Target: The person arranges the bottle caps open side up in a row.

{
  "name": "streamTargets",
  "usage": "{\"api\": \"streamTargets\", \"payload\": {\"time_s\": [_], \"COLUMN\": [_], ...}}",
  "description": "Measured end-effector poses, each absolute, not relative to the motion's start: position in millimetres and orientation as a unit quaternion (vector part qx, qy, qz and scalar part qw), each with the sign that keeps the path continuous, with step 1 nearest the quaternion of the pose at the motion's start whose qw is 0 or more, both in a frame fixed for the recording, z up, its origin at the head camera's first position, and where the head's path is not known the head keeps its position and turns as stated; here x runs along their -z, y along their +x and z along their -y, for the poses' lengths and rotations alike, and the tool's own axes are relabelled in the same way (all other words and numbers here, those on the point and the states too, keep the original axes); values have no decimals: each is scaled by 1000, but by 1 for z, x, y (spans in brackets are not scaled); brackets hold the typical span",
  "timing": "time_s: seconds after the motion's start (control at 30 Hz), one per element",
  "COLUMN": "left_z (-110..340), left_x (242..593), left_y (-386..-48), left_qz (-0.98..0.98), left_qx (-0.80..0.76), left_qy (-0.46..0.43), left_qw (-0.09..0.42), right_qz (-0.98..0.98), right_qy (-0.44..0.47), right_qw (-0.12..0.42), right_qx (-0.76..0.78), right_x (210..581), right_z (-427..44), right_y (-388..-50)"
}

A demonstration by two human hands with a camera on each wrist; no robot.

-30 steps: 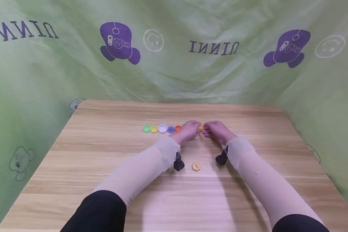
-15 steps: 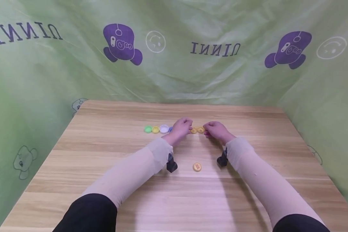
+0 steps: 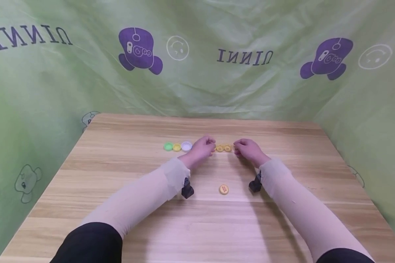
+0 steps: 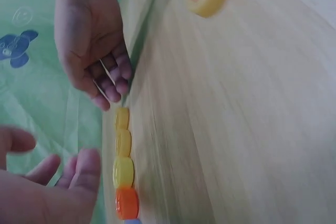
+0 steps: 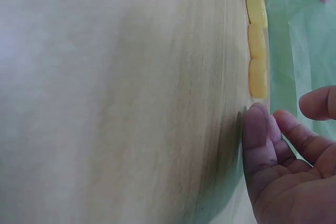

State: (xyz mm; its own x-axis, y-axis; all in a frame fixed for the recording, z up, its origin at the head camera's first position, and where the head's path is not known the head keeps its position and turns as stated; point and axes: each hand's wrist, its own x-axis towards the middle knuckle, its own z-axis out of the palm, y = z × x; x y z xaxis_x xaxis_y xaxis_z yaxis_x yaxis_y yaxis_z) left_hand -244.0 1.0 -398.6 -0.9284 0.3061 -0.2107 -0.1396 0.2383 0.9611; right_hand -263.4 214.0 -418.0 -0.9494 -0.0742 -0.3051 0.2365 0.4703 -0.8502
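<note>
A row of bottle caps lies across the table. In the head view its left end shows a green cap [image 3: 168, 146], a yellow cap [image 3: 177, 147] and a white cap [image 3: 186, 146]; two golden caps [image 3: 224, 148] form the right end. My left hand [image 3: 201, 150] is over the middle of the row, fingers loosely bent and holding nothing, hiding caps there. Behind it the left wrist view shows an orange cap [image 4: 126, 203] and another yellow cap [image 4: 124, 172]. Just beyond the right end is my right hand [image 3: 249, 150], its fingers relaxed, nothing between them.
A lone yellow cap with red print [image 3: 224, 189] lies nearer me on the wooden table [image 3: 197, 226]. Green printed cloth [image 3: 197, 87] hangs behind the table and along both sides.
My left hand has moved left along the row, uncovering the golden caps and covering the blue and orange ones. My right hand has shifted slightly right, away from the end cap.
</note>
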Motion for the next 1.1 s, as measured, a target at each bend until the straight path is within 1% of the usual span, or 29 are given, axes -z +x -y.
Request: {"api": "streamTargets", "payload": {"time_s": [0.13,0.27,0.37,0.47,0.73,0.93,1.1], "left_z": [5,10,14,16,19,16,11], "left_x": [401,405,408,409,411,411,409], "left_y": [-236,-225,-218,-210,-196,-188,-180], "left_qz": [-810,-814,-817,-820,-815,-822,-839], "left_qx": [-527,-484,-459,-442,-440,-427,-402], "left_qy": [118,166,186,194,193,199,206], "left_qw": [230,274,295,307,323,319,303], "right_qz": [-833,-818,-810,-805,-809,-824,-845], "right_qy": [27,-26,-62,-79,-98,-103,-119], "right_qw": [171,229,271,291,292,279,257], "right_qx": [525,527,517,512,501,482,453], "right_x": [415,414,412,412,411,415,415], "right_z": [-217,-218,-218,-217,-208,-206,-203], "right_y": [-253,-236,-220,-206,-178,-169,-163]}}
